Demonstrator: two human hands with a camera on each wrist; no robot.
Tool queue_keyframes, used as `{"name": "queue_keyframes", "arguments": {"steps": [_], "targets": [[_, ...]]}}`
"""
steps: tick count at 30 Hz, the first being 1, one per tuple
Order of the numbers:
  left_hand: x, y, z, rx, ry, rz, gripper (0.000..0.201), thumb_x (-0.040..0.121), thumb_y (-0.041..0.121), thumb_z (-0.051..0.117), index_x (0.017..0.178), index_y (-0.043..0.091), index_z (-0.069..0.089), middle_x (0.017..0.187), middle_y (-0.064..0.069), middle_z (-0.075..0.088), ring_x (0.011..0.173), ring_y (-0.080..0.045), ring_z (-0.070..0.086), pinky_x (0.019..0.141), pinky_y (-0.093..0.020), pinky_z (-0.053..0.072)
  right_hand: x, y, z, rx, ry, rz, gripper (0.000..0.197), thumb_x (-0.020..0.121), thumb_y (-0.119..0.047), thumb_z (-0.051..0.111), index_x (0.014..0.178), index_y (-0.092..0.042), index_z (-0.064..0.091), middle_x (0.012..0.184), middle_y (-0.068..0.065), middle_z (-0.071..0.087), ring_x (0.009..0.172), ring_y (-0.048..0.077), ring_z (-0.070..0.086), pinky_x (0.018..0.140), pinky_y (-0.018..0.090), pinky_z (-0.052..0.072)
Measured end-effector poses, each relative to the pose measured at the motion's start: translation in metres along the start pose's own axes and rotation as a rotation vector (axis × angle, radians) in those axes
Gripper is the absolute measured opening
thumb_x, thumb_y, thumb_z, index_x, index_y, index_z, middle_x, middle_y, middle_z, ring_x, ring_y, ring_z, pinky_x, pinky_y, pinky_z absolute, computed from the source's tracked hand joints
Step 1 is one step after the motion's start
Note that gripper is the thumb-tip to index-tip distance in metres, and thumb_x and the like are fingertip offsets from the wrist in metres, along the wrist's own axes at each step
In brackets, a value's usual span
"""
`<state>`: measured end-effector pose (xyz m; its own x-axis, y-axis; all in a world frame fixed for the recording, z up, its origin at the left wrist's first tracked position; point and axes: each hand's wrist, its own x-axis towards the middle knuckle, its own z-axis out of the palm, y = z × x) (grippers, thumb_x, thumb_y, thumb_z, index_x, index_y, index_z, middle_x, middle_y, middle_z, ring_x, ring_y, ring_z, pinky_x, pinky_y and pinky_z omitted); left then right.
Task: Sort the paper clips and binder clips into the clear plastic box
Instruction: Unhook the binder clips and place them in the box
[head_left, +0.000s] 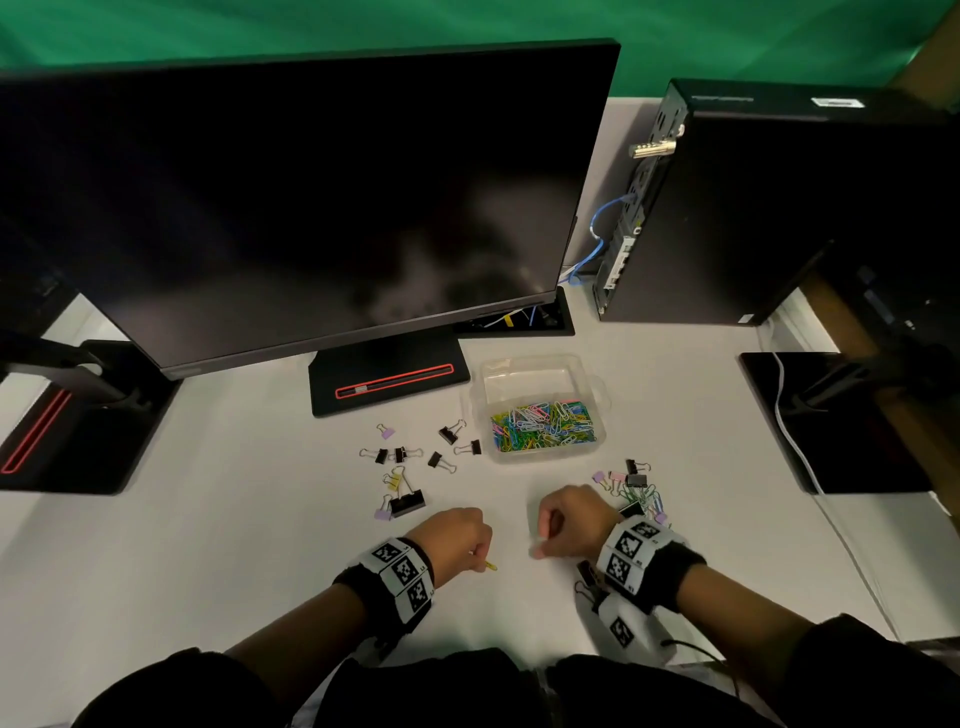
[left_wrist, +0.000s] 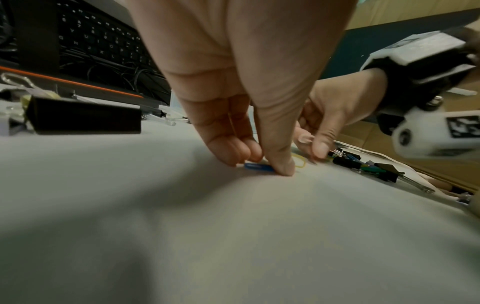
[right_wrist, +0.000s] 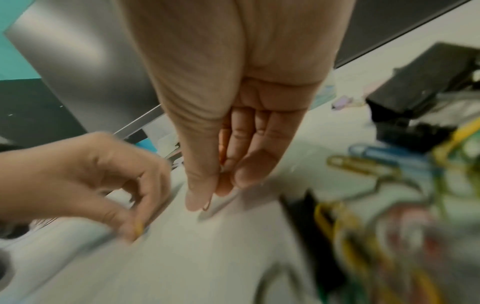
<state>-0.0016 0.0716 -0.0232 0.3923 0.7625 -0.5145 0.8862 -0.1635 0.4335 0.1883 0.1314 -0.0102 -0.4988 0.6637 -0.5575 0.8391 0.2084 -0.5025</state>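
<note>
The clear plastic box (head_left: 540, 364) stands mid-table; its near compartment holds many coloured paper clips (head_left: 543, 428). My left hand (head_left: 475, 555) is curled at the table's front. Its thumb and fingertips pinch a blue paper clip (left_wrist: 258, 167) against the surface, and a yellow paper clip (left_wrist: 298, 161) lies just beside the thumb. My right hand (head_left: 540, 548) is curled close by, pinching a thin pink paper clip (right_wrist: 207, 205) between thumb and fingers (right_wrist: 241, 174). Several binder clips (head_left: 405, 460) are scattered left of the box. A mixed pile of clips (head_left: 636, 493) lies behind my right wrist.
A large dark monitor (head_left: 311, 197) and its stand base (head_left: 389, 382) fill the back of the table, and a black computer case (head_left: 769, 208) stands at the back right. More monitor bases sit at the far left (head_left: 78, 426) and right (head_left: 831, 426). A white cable (head_left: 795, 447) runs down the right side.
</note>
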Motion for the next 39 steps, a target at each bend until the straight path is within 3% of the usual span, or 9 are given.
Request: {"name": "queue_keyframes", "arguments": {"steps": [4,13,16,20,24,27,30,34,39], "targets": [[0.0,0.002,0.0,0.035,-0.028,-0.011,0.021,0.09,0.016,0.054,0.104,0.0,0.059,0.088,0.001,0.042,0.107,-0.03,0.054,0.087,-0.034,0.04,0.004,0.004,-0.042,0.217,0.216,0.071,0.025,0.065,-0.015,0.081,0.06,-0.02,0.058,0.06,-0.006,0.061,0.046,-0.002,0.055,0.05,0.014,0.046],[0.011,0.008,-0.014,0.18,-0.123,-0.054,0.025,0.092,0.008,0.051,0.114,0.0,0.06,0.126,-0.02,0.052,0.116,-0.035,0.05,0.093,-0.037,0.04,0.033,0.01,-0.092,0.397,0.583,0.127,0.008,0.085,-0.017,0.063,0.091,-0.019,0.069,0.102,0.01,0.069,0.067,0.027,0.065,0.073,0.035,0.055],[0.012,0.001,-0.021,0.196,-0.101,-0.069,0.026,0.093,0.013,0.05,0.115,0.002,0.06,0.126,-0.017,0.053,0.117,-0.031,0.049,0.094,-0.036,0.039,0.024,0.018,-0.086,0.243,0.577,0.108,0.018,0.086,-0.015,0.06,0.102,-0.018,0.066,0.115,0.011,0.061,0.079,0.025,0.058,0.082,0.032,0.049],[0.009,-0.012,-0.025,0.171,-0.029,-0.056,0.026,0.093,0.018,0.051,0.112,0.004,0.062,0.122,-0.014,0.056,0.115,-0.027,0.051,0.094,-0.034,0.039,-0.004,0.033,-0.073,0.196,0.393,0.045,0.012,0.086,-0.006,0.058,0.091,-0.013,0.066,0.1,0.007,0.066,0.053,-0.001,0.055,0.054,0.012,0.044],[0.004,-0.015,-0.022,0.086,0.053,-0.098,0.024,0.093,0.017,0.051,0.108,0.004,0.063,0.104,-0.008,0.055,0.109,-0.026,0.054,0.088,-0.029,0.04,-0.027,0.051,-0.051,0.002,0.184,0.064,0.013,0.078,-0.01,0.063,0.081,-0.019,0.072,0.096,-0.008,0.07,0.078,0.001,0.06,0.077,0.014,0.043],[0.005,-0.01,-0.021,0.078,0.045,-0.12,0.023,0.093,0.014,0.049,0.109,0.003,0.062,0.081,0.005,0.043,0.109,-0.026,0.055,0.08,-0.025,0.035,-0.035,0.055,-0.035,-0.1,0.082,0.053,0.012,0.075,-0.014,0.066,0.081,-0.024,0.071,0.077,-0.023,0.056,0.081,-0.001,0.051,0.073,0.011,0.036],[0.005,-0.005,-0.022,0.275,-0.011,-0.09,0.025,0.094,0.01,0.045,0.113,0.001,0.058,0.114,-0.011,0.056,0.112,-0.028,0.054,0.089,-0.031,0.039,-0.039,0.058,-0.028,-0.176,0.093,0.04,0.022,0.074,-0.015,0.066,0.096,-0.02,0.068,0.096,-0.004,0.059,0.096,0.015,0.056,0.074,0.015,0.035],[-0.001,0.004,-0.031,0.414,-0.047,-0.112,0.024,0.054,0.015,0.084,0.071,0.007,0.068,0.079,-0.009,0.067,0.071,-0.017,0.066,0.063,-0.018,0.048,-0.045,0.061,-0.022,-0.259,-0.013,-0.062,0.043,0.073,-0.008,0.063,0.114,-0.021,0.06,0.116,0.001,0.049,0.108,0.018,0.051,0.084,0.021,0.04],[0.004,0.004,-0.019,0.48,-0.086,-0.081,0.032,0.086,-0.01,0.036,0.114,0.0,0.048,0.122,-0.02,0.049,0.111,-0.031,0.051,0.093,-0.037,0.04,-0.042,0.062,-0.018,-0.333,-0.06,-0.108,0.044,0.074,-0.012,0.064,0.116,-0.022,0.056,0.117,0.0,0.052,0.108,0.019,0.052,0.087,0.028,0.043]]}}
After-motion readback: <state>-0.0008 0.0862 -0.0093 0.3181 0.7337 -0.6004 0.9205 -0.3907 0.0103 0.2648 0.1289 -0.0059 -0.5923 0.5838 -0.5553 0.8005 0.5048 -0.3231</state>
